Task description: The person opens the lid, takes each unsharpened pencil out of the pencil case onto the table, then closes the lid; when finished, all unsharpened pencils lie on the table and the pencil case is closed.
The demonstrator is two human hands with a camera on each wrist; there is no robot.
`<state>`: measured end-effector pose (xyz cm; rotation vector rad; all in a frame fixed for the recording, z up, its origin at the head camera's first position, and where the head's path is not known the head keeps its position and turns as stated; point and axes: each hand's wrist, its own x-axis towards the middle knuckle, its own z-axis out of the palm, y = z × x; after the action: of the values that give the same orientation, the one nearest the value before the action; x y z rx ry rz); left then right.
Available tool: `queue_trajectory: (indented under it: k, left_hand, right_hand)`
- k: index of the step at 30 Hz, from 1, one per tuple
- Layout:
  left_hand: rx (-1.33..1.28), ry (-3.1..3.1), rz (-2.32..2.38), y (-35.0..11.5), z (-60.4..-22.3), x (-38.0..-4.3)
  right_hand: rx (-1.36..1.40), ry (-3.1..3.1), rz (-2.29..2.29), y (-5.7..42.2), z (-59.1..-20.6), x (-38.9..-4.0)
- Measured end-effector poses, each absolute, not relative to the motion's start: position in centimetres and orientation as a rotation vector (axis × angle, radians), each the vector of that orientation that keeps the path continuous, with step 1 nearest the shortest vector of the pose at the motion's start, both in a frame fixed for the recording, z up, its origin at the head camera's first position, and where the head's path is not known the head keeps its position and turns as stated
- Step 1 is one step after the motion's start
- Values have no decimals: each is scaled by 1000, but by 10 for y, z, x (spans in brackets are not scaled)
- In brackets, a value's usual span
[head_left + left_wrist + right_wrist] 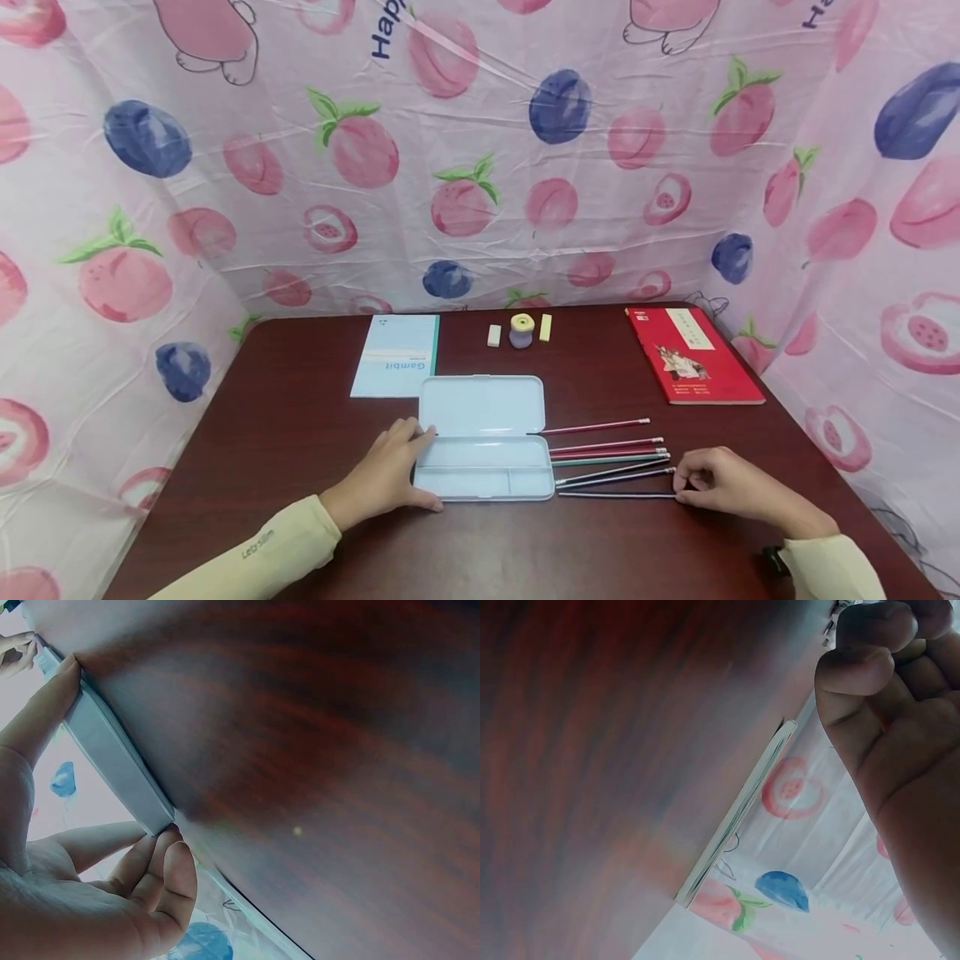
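An open pale blue pencil case point(480, 452) lies on the table with its lid folded back. Its lower half has a long compartment and two smaller ones, none holding anything. My left hand point(381, 473) grips the left end, thumb at the front corner and fingers at the back; the left wrist view shows the case's side wall point(120, 754) between them. At the right, my right hand point(731, 486) pinches the eraser end of the nearest dark pencil point(615, 495). Several other pencils point(611, 458), red, green and dark, fan out beside the case. The right wrist view hides the pinch.
Behind the case lie a blue-white notebook point(393, 354), a white eraser point(494, 335), a yellow-and-purple round sharpener-like item point(522, 333) and a yellow strip point(546, 327). A red book point(693, 358) lies at the back right. Fruit-print cloth point(480, 167) hangs around the table.
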<state>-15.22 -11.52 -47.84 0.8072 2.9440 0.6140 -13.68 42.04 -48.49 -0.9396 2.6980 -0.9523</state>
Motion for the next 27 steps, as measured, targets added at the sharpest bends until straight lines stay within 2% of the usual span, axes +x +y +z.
queue_trajectory:
  k: [21,27]
  left_hand:
    - [786,2942,592,-114,-480,-154]
    - [780,2939,596,-115,-480,-154]
  right_hand:
    - [-899,2809,-882,405,-476,-137]
    - [-931,2948,-903,372,-464,-144]
